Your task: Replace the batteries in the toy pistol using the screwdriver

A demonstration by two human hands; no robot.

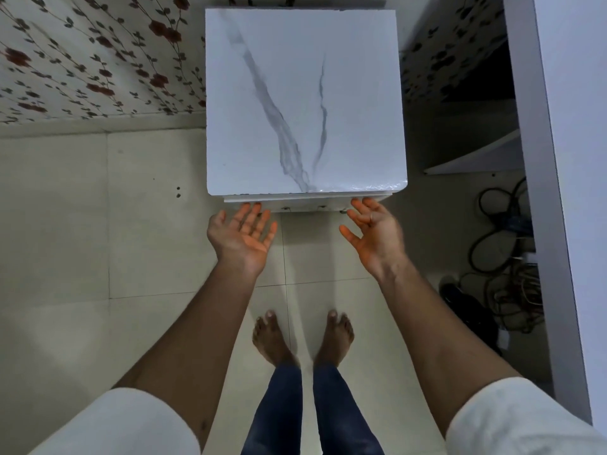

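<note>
My left hand (243, 234) and my right hand (372, 234) are stretched out palm up, fingers straight, just in front of the near edge of a small white marble-patterned table (302, 103). Both hands hold nothing. Their fingertips reach the table's front lip. No toy pistol, screwdriver or batteries show anywhere in the head view; the tabletop carries nothing.
I stand barefoot on a pale tiled floor (98, 224). A floral-papered wall (82, 54) runs behind and left of the table. To the right stands a white panel (558, 192), with a tangle of dark cables (505, 257) on the floor beside it.
</note>
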